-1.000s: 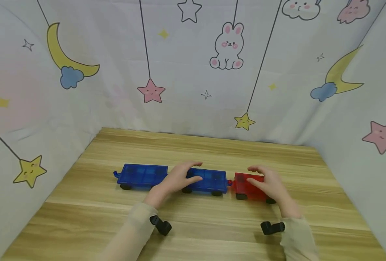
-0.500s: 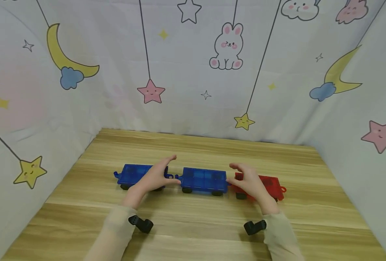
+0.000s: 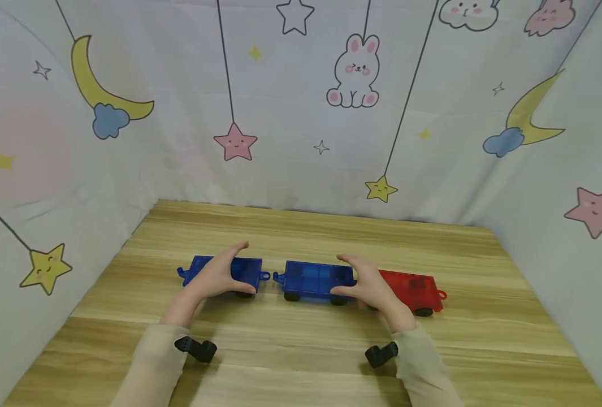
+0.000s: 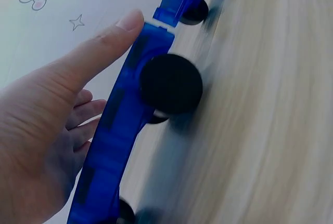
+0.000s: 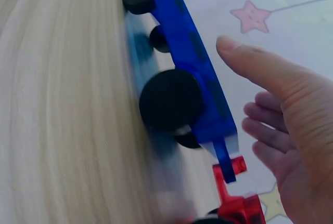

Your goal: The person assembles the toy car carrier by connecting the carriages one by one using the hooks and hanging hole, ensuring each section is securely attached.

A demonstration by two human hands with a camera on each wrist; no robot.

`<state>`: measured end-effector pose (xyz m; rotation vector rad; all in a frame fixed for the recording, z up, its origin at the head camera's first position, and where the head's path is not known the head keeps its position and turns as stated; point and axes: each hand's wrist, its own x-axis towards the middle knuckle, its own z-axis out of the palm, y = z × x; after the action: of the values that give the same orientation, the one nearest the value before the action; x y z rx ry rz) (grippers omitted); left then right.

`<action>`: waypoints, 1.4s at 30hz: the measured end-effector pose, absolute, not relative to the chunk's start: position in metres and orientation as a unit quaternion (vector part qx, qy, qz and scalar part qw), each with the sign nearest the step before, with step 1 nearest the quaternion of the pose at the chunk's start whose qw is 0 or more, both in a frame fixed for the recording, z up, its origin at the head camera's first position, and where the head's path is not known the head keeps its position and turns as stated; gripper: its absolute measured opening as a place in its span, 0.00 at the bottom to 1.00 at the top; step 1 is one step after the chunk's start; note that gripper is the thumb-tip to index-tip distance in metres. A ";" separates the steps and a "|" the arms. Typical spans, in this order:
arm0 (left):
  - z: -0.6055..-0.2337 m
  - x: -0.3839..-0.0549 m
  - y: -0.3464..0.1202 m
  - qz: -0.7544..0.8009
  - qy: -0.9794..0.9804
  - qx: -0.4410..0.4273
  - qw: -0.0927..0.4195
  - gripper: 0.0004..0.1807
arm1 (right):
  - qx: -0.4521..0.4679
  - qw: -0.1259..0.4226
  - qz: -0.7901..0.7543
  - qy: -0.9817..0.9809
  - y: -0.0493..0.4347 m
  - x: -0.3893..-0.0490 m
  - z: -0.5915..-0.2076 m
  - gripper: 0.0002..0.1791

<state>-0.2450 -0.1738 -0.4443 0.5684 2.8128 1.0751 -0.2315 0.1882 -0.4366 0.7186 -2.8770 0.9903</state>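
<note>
The pale-sleeved left arm [image 3: 150, 362] and right arm [image 3: 425, 362] reached in from the near side of the middle blue wagon [image 3: 311, 281], one left of it, one right, both slanting inward toward it. The left hand [image 3: 213, 277] stood to the wagon's left and apart from it, thumb [image 4: 99, 50] stretched out and the other fingers loosely bent. The right hand [image 3: 371, 284] hovered at the wagon's right end, thumb and forefinger spread wide, the remaining fingers [image 5: 268, 130] softly curved.

Wood-grain table [image 3: 301, 356] carries blue wagon [image 3: 248, 270], second blue wagon [image 3: 313, 280], red wagon [image 3: 414, 287].
</note>
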 end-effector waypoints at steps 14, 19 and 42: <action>-0.445 -0.247 -0.197 0.341 0.914 0.216 0.048 0.61 | 0.241 -0.036 0.278 -0.929 0.181 -0.233 -0.439 0.47; -0.446 -0.249 -0.197 0.335 0.914 0.221 0.053 0.59 | 0.239 -0.036 0.278 -0.930 0.180 -0.234 -0.439 0.47; -0.451 -0.249 -0.198 0.340 0.916 0.210 0.036 0.55 | 0.240 -0.037 0.281 -0.928 0.180 -0.234 -0.440 0.46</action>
<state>-0.2488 -0.1980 -0.4513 0.6458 2.8143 1.0436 -0.2341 0.1800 -0.4395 0.7727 -2.9872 0.9050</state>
